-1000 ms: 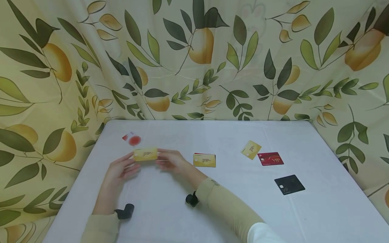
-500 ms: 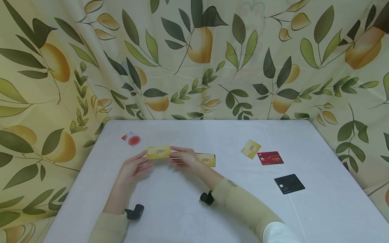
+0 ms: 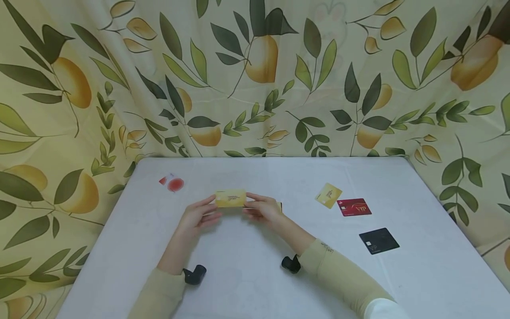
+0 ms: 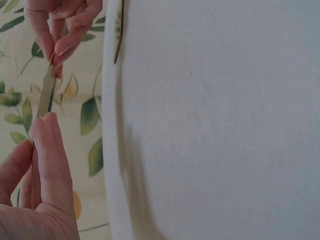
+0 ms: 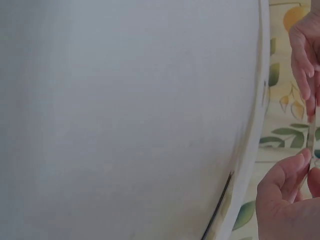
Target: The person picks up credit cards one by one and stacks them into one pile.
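Smooth plastic-looking card (image 3: 230, 198), matt tablecloth (image 3: 239, 270)

High head view, wrist views seemingly low

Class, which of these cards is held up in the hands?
The yellow card, pinched between left hand and right hand; the other cards lie on the table.

We see a white cloth-covered surface (image 3: 239, 288), and behind it a cream fabric backdrop (image 3: 255, 102) printed with orange-yellow fruit and green leaves. At the far left lies a small round red shape (image 3: 175, 184), with a red pointed shape (image 3: 163, 180) just beside it; we cannot tell whether they are one piece. Toward the right, a tilted yellow card (image 3: 329, 195) lies just beside a red card (image 3: 354, 207) lettered VIP. Nearer us, a black card (image 3: 379, 241) lies apart from both.
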{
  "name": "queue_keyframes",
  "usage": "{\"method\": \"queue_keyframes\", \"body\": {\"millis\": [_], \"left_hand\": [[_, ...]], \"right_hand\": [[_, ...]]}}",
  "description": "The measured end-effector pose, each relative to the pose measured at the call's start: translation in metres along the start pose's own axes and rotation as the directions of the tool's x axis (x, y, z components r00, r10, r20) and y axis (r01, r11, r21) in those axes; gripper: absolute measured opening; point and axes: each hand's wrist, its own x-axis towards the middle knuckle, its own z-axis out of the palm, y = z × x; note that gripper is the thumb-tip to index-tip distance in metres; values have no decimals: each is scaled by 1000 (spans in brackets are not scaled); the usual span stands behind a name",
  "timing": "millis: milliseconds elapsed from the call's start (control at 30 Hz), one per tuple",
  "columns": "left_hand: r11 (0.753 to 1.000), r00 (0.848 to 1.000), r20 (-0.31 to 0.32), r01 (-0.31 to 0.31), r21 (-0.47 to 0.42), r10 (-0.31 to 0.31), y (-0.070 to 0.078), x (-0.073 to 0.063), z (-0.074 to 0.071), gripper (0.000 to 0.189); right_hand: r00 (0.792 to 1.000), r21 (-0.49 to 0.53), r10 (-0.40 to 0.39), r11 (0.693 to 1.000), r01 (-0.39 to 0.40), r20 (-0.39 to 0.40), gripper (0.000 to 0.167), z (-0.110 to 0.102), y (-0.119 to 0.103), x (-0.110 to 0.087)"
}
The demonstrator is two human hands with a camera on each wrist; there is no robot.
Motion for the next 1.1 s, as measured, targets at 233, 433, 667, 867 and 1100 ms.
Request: {"method": "queue_keyframes", "body": {"millis": [233, 433, 667, 867, 1100], "left_hand": [[1000, 1000, -16, 8, -5, -8, -6, 5, 21, 41], [1000, 1000, -10, 24, -2, -24, -13, 9, 38, 39], [999, 999, 32, 29, 24, -30, -22, 13, 54, 38], [997, 997, 46, 52, 55, -54, -28, 15, 65, 36], [992, 994, 56, 85, 91, -90, -33, 19, 75, 38]], "right_hand": [[999, -9, -8, 1000, 7, -34, 44, -19, -2, -6], [998, -21, 18, 1000, -20, -66, 45, -37, 0, -10], [995, -40, 30, 999, -34, -90, 47, -55, 1, -16], [990, -50, 60, 997, -67, -130, 46, -67, 2, -20], [980, -75, 99, 991, -113, -171, 46, -78, 4, -22]]}}
